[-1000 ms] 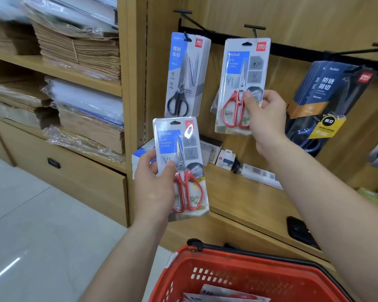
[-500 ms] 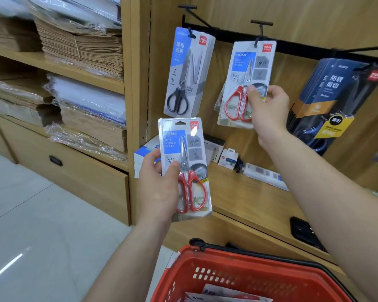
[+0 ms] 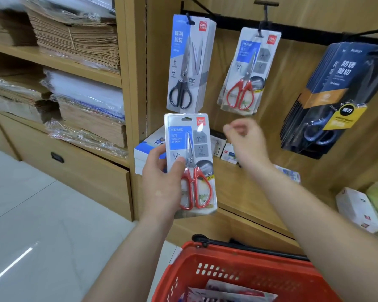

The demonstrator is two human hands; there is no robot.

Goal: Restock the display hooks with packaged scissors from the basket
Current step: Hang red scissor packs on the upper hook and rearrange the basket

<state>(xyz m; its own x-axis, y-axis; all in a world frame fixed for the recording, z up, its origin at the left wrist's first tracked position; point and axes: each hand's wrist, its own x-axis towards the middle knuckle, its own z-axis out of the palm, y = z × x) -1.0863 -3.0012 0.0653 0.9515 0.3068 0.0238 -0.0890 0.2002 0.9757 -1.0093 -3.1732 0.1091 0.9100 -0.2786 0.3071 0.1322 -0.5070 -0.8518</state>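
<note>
This is a shop, a stationery store by its stock. A black rail [image 3: 303, 32] on the wooden back panel carries display hooks [image 3: 265, 12]. Retail blister packs hang from them: black-handled scissors [image 3: 187, 68], red-handled scissors [image 3: 247, 70] and a thick row of dark blue scissor packs [image 3: 336, 90] with a yellow tag. The wooden shelving [image 3: 130, 83] to the left holds plastic-wrapped stacks of brown paper goods [image 3: 74, 40]. Small boxed goods [image 3: 227, 150] stand on the ledge below the hooks. A red shopping basket [image 3: 249, 269] sits low in front, beside a pale tiled floor [image 3: 42, 214].
</note>
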